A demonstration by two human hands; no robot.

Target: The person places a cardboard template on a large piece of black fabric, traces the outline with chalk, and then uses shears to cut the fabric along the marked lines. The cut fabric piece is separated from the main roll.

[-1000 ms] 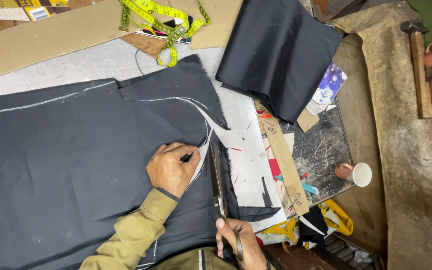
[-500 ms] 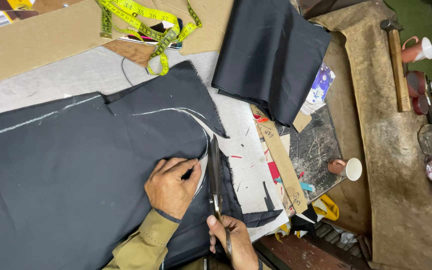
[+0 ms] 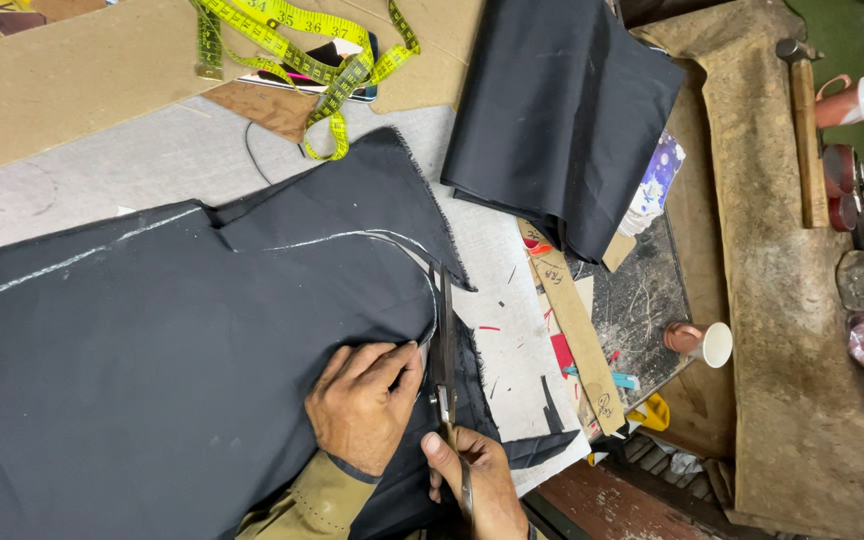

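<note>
Along the curved chalk line (image 3: 352, 238) on the dark cloth (image 3: 152, 350), the scissors (image 3: 444, 340) point straight away from the right hand (image 3: 472, 480), whose fingers grip the handles, while the left hand (image 3: 362, 405) presses flat just beside the blades.

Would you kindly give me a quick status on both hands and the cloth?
Left hand flat on dark cloth. Right hand holds scissors, blades along chalk line. Nothing obstructing.
</note>
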